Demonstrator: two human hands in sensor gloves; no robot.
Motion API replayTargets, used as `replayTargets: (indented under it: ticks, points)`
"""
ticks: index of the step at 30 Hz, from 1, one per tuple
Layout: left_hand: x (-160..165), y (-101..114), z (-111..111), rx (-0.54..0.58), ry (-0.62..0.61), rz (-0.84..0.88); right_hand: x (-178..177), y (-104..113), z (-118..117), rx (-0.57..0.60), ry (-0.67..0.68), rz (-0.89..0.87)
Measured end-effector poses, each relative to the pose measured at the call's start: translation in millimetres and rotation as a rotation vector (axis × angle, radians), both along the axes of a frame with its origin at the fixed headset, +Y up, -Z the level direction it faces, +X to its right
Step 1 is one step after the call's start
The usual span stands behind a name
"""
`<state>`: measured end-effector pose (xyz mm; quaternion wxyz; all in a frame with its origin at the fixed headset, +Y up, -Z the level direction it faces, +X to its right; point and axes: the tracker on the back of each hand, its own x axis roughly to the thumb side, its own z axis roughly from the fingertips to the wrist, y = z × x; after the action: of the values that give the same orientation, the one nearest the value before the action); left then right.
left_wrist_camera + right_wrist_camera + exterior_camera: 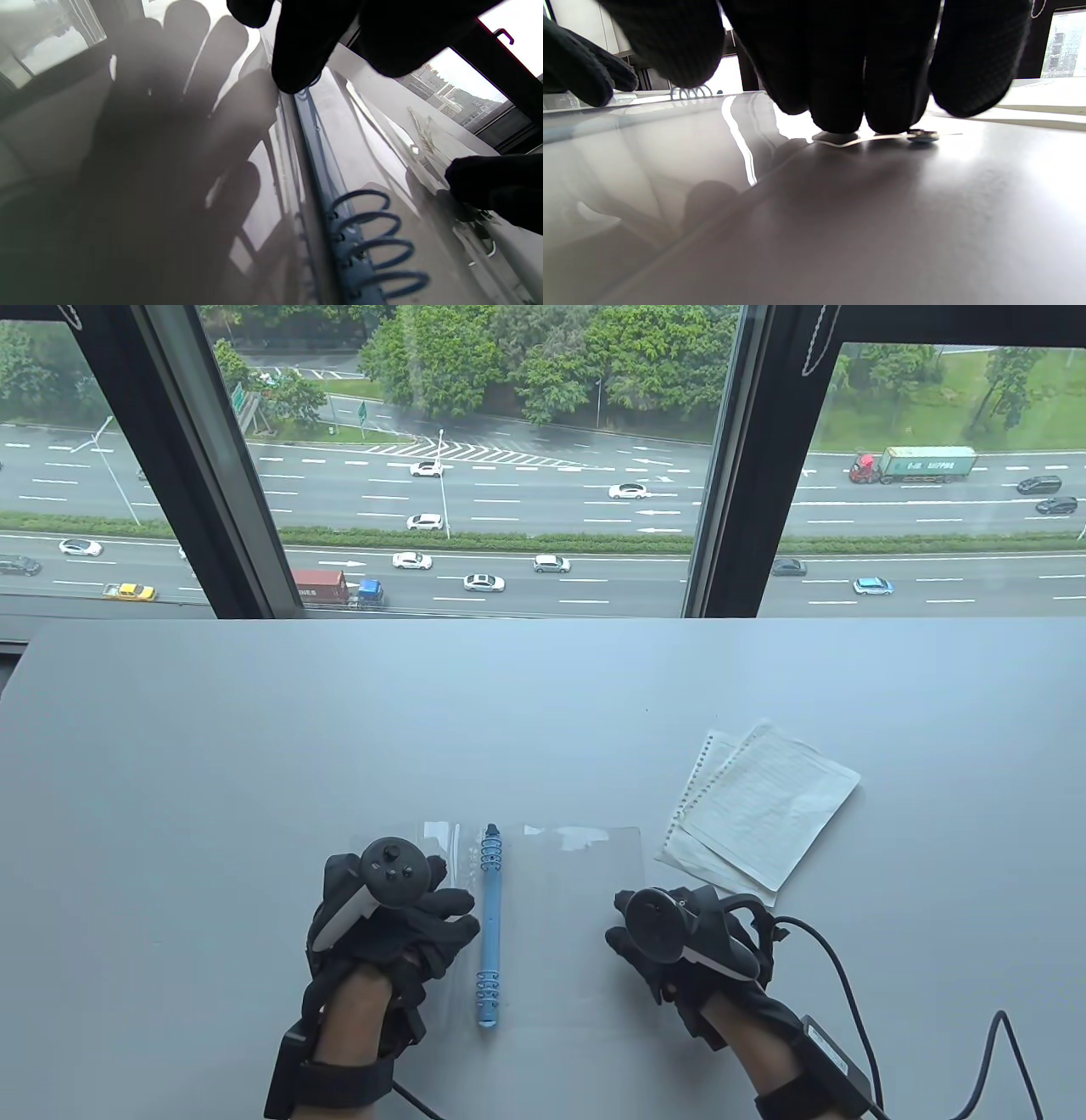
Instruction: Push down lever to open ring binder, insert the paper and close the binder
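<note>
A clear plastic ring binder [568,916] lies flat and spread open on the white table. Its blue spine [489,933] runs front to back, with a group of rings [373,245] at each end. My left hand [450,912] rests on the left cover, fingers straight, and one fingertip [297,72] touches down right beside the spine. My right hand [624,933] sits at the right cover's outer edge, its fingertips [840,106] pointing down onto the plastic. Punched, printed paper sheets [764,814] lie loose on the table to the right of the binder.
The table [254,780] ends at a window wall along its far edge. A black cable [848,984] trails from my right wrist across the table's near right corner.
</note>
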<state>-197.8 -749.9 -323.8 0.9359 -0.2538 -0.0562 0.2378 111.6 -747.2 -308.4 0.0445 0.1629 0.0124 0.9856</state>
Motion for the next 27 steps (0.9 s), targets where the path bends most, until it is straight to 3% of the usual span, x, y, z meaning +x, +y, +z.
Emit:
replayTargets:
  ticks: [7,19,24,27]
  points:
    - [12,-16,0,-0.132,-0.068,-0.141,-1,0,0,0.006,-0.001,0.005]
    - [31,-20,1,-0.140,-0.142,-0.300,-6,1,2,0.008,0.000,0.025]
    - [29,-23,5,-0.145,-0.165,-0.288,-28,21,10,0.069,0.034,-0.002]
    - [29,-26,8,-0.137,-0.180,-0.288,-52,32,15,0.020,0.084,-0.043]
